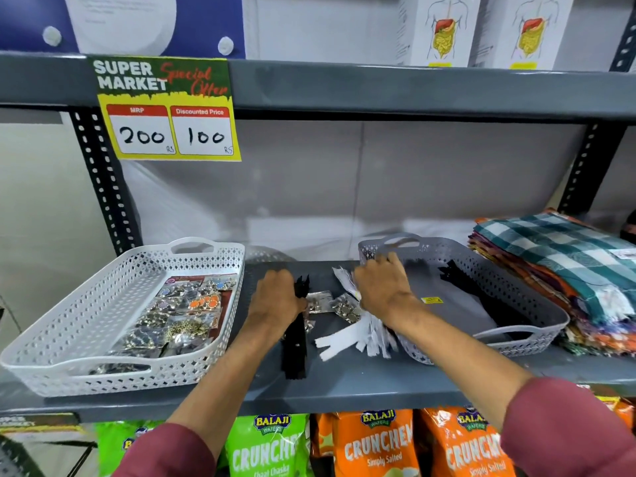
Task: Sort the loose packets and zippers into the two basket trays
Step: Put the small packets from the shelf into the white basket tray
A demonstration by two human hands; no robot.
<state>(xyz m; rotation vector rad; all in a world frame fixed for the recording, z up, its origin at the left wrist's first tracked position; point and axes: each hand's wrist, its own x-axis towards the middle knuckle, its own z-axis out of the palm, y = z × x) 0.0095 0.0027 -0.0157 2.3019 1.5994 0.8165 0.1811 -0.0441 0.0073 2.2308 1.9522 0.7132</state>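
Note:
A white basket tray (69, 318) on the left of the shelf holds several clear packets of buttons (182, 315). A grey basket tray (516, 290) on the right holds black zippers (457, 273). Between the trays, my left hand (275, 297) is closed around a bundle of black zippers (296, 346) lying on the shelf. My right hand (382, 287) grips a bundle of white zippers (354, 335) beside the grey tray's left edge. Two small loose packets (334, 304) lie between my hands.
A stack of folded checked cloths (564, 270) stands right of the grey tray. The grey shelf edge (309, 397) runs in front, with snack bags (375, 445) below. A yellow price sign (165, 108) hangs from the shelf above.

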